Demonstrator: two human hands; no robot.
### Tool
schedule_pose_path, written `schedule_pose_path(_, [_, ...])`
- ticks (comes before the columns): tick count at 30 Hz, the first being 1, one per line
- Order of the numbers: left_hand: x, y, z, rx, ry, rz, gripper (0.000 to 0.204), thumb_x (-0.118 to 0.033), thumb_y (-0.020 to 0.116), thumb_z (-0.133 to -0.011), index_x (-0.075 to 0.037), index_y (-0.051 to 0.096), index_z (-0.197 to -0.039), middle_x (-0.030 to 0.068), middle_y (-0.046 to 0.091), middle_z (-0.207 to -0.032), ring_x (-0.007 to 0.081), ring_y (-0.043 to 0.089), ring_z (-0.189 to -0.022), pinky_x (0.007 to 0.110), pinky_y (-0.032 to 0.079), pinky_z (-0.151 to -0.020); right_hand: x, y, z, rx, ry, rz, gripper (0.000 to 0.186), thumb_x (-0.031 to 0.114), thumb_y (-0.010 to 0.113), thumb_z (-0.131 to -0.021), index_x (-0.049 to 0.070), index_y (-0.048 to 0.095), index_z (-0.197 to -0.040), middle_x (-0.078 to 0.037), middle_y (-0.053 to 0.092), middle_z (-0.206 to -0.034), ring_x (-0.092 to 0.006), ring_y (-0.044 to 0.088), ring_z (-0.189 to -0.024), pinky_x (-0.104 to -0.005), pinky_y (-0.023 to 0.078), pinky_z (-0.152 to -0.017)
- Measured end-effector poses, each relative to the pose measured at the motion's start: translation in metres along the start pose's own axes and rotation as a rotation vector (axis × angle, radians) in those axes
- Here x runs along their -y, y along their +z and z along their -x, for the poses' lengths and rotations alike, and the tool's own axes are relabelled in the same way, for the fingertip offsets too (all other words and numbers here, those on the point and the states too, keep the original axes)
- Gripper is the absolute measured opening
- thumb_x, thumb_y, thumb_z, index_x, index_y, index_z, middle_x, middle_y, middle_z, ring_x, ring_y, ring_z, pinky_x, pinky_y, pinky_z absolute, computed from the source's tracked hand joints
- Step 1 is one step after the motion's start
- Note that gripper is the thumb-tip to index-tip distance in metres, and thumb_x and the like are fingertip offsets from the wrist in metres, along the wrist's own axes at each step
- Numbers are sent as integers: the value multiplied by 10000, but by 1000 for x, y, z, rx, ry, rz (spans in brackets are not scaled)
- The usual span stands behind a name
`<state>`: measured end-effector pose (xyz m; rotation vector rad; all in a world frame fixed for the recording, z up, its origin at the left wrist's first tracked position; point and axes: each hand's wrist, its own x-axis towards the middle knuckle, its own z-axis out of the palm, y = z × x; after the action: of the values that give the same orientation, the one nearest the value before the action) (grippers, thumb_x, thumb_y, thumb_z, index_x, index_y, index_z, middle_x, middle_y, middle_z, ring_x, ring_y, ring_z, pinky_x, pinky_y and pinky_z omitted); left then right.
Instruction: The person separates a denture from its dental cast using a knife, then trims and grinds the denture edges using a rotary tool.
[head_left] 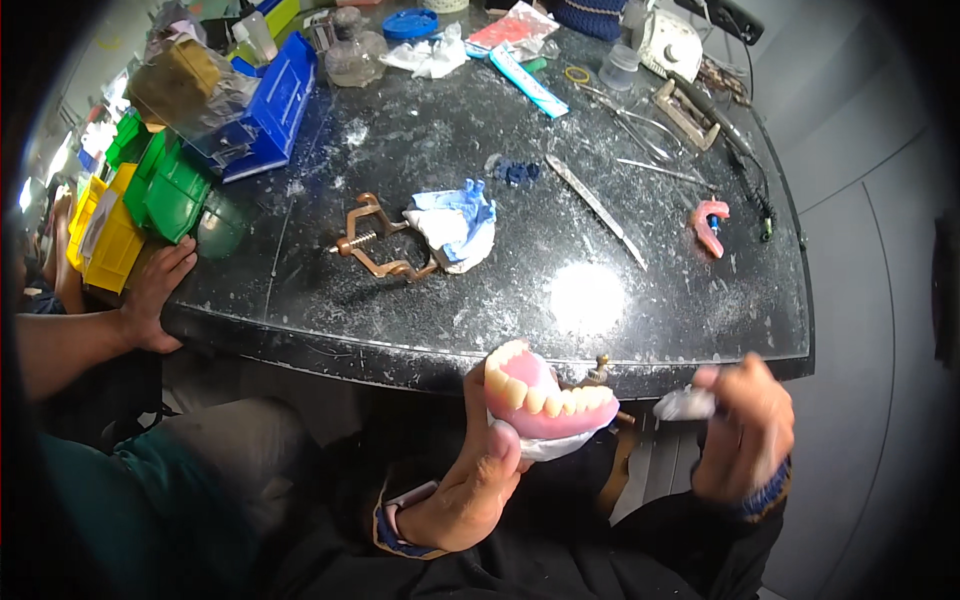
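Dark, dust-speckled tabletop [620,330] as the landmark, seen from above. At its far left edge, another person's hand [155,295] resting beside yellow bins [105,235] and green bins [170,185]; a blue tray [275,100] behind them. Near the tabletop's middle, a brass clamp frame [375,240] lying next to a crumpled blue and white cloth [458,222]. Right of that, a slim metal blade [597,210], then a small pink denture piece [708,225] near the right rim.

Below the tabletop's front edge: left hand [470,480], grip closed around a white base carrying a pink denture [545,395] with a row of pale teeth, held upright just in front of the rim. Further right, right hand [745,430], blurred, grip closed on a small white lump [685,403], just beside the denture but not touching. Dark sleeves at the bottom edge.
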<state>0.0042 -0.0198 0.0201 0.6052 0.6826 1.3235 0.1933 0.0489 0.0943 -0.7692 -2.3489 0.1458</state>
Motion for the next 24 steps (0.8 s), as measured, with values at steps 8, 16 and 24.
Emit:
schedule_pose_path(8, [6, 5, -6, -71, 74, -97, 850, -658, 414, -851, -71, 174, -1417, 158, 442, -1279, 325, 508, -1140, 438, 393, -988, 36, -27, -9, 306, -10, 363, 496, 101, 761, -620, 150, 662, -1103, -1, 502, -613, -75, 462, -481, -201, 343, -404])
schedule_pose_path(16, [5, 6, -2, -46, 76, -42, 884, -668, 391, -858, -49, 129, -1432, 176, 449, -1259, 302, 555, -1078, 357, 519, -827, 32, -36, -4, 273, -73, 453, 471, 77, 760, -605, 126, 684, -1067, 11, 469, -565, -58, 418, -446, -196, 300, -369])
schedule_pose_path(24, [14, 2, -5, -57, 196, -65, 885, -666, 398, -856, -34, 141, -1420, 192, 457, -1206, 303, 563, -1044, 445, 520, -832, 44, -43, -4, 258, -43, 481, 490, 148, 710, -572, 159, 695, -1062, 20, 451, -574, -47, 409, -451, -184, 287, -362])
